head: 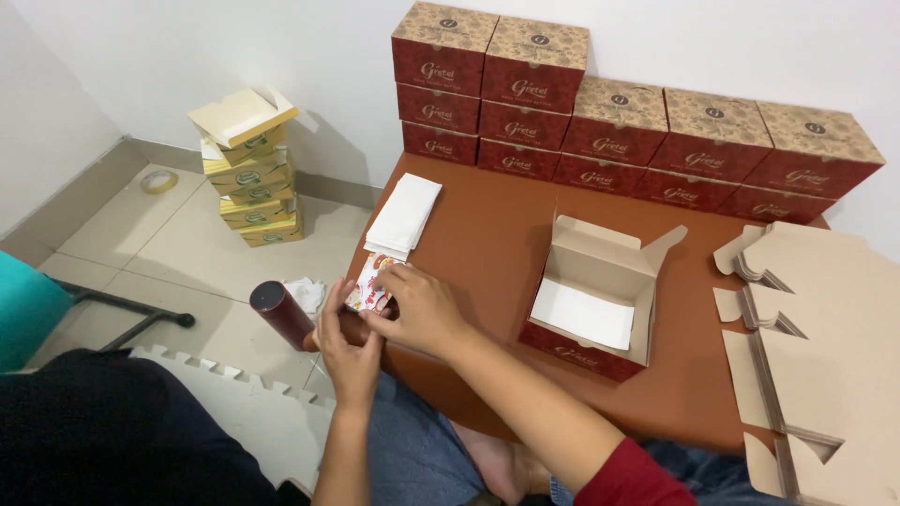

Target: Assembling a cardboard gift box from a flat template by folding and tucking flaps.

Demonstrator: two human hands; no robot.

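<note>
My left hand (pixel 347 351) and my right hand (pixel 422 307) meet at the front left corner of the low brown table (pixel 487 225). Together they hold a small red-and-white patterned packet (pixel 368 284), gripped at its lower edge. Just behind it lies a stack of white paper sheets (pixel 404 215). An open red-and-tan carton (pixel 595 295) with a white sheet inside stands to the right of my hands.
Closed red-and-tan cartons (pixel 619 131) are stacked in rows along the wall. Flat unfolded carton blanks (pixel 816 347) lie at the table's right. On the floor stand a dark red cylinder (pixel 280 314), a pile of yellow boxes (pixel 251 173) and a tape roll (pixel 159 181).
</note>
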